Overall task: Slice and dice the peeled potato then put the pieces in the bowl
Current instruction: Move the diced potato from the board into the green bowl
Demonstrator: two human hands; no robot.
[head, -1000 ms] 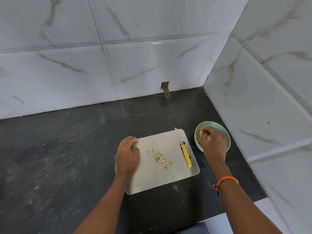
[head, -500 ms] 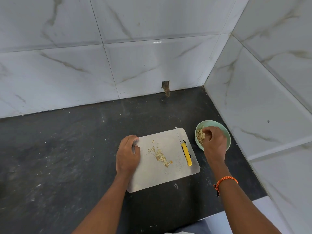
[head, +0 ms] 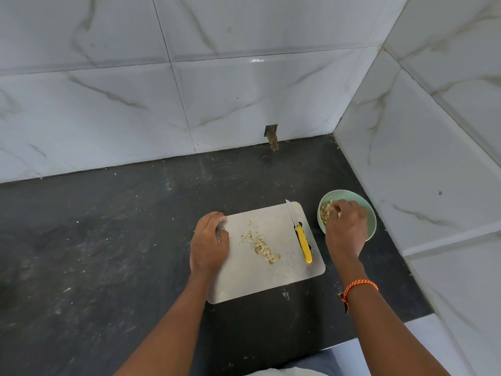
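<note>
Head view: a pale cutting board [head: 273, 278] lies on the dark countertop [head: 108, 240], its long sides running roughly from 7 to 1 o'clock. A loose scatter of diced potato pieces [head: 259, 244] sits near the board's middle, trailing from 11 toward 5 o'clock. The left hand [head: 208, 245] rests on the board's left edge, at 9 o'clock from that scatter and just beside it; its fingers curl over the far left corner of the board and grip the edge. A knife [head: 299, 232] with a yellow handle lies flat along the board's right side, blade pointing to 12 o'clock, at 3 o'clock from the scatter and touched by neither hand.

At 2 o'clock from the board, just off its right edge, stands a light green bowl [head: 370, 213], close to the tiled side wall [head: 420, 158]. More potato dice [head: 325, 211] lie inside it on the left part. The right hand [head: 345, 229] hangs over the bowl and covers much of it, fingers bent downward into the bowl above those dice; whether they pinch any pieces cannot be told. An orange braided wristband [head: 357, 286] circles the right wrist. The two hands are well apart, with the scatter on the board and the knife between them
</note>
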